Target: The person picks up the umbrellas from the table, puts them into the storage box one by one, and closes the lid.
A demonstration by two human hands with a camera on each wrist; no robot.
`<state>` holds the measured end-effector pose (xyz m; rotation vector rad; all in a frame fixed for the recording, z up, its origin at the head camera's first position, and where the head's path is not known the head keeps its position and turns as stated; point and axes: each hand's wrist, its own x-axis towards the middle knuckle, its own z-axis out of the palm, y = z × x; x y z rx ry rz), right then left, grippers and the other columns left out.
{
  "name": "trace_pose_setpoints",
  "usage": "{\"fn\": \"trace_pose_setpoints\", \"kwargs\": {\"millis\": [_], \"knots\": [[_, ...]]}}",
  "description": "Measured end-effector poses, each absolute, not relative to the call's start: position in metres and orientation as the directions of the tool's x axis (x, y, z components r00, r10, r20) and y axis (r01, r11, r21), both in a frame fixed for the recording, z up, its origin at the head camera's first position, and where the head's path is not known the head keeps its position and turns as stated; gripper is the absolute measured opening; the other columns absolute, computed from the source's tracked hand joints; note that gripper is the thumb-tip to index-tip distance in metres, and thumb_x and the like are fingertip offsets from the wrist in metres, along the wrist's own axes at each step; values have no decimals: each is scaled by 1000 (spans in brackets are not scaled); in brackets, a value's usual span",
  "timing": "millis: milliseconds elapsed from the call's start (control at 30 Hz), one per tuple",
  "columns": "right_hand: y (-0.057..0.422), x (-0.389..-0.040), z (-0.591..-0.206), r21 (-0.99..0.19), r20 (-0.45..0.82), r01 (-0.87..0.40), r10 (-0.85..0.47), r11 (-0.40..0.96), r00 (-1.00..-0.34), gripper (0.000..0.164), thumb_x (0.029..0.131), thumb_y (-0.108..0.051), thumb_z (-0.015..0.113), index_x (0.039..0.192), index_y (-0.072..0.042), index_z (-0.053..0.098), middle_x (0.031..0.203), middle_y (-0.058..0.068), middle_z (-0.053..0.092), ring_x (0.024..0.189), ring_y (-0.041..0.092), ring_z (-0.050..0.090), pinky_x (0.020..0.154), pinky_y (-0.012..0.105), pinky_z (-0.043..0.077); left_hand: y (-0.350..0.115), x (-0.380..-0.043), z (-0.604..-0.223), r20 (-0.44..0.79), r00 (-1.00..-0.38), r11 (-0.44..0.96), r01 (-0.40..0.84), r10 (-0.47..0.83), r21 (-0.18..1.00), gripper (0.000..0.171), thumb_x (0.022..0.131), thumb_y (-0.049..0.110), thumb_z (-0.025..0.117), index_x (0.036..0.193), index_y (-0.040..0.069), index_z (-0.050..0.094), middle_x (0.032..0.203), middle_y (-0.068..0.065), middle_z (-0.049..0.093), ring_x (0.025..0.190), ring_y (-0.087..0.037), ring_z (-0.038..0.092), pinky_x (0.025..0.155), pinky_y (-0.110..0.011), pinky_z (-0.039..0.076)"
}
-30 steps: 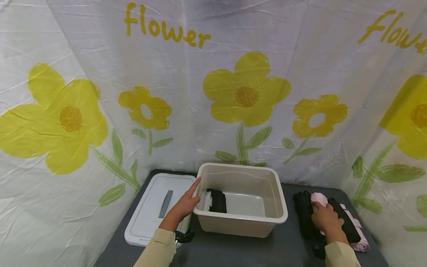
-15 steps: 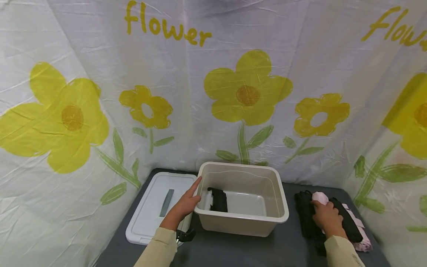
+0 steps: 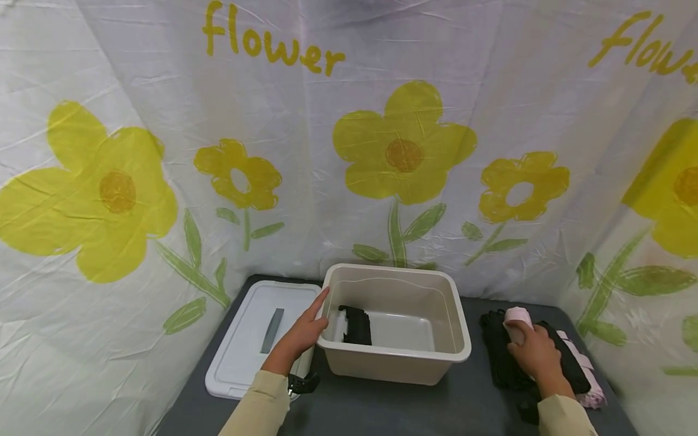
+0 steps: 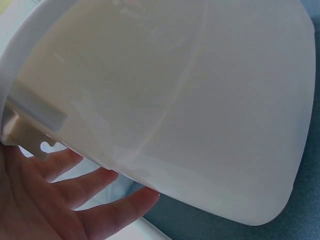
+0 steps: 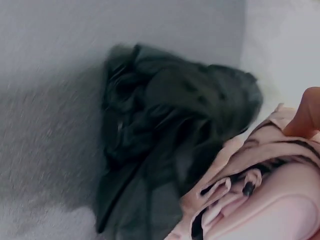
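My left hand rests at the left rim of a beige plastic bin, index finger extended along it. In the left wrist view, straight, spread fingers touch the bin's outer wall. My right hand grips a rolled pink folding umbrella in the bundle at right. Its pale rounded end and gathered cloth show in the right wrist view, beside a black folded umbrella. Another black roll and another pink roll lie right of the hand. Inside the bin is a black rolled item, at the left.
A white lid with a grey strip lies flat left of the bin. Dark grey cloth covers the table. A white curtain with yellow flowers hangs right behind it. A black strap circles the left wrist.
My right hand has shifted slightly, its thumb and fingers now around the pink umbrella, whose end stands a little higher and farther left. My left hand stays at the bin's rim.
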<state>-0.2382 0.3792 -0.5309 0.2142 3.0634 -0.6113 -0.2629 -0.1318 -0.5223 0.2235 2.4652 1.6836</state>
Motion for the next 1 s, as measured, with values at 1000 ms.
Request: {"fn": "trace_pose_setpoints", "kwargs": {"millis": [1000], "knots": [[318, -234, -465, -588, 75, -17, 34, 809, -997, 54, 91, -20, 60, 142, -11, 44, 142, 33, 40, 124, 53, 41, 91, 71, 35, -129, -251, -494, -58, -971, 354, 28, 230, 935, 75, 87, -1, 40, 157, 16, 18, 161, -17, 19, 143, -41, 26, 105, -63, 31]]}}
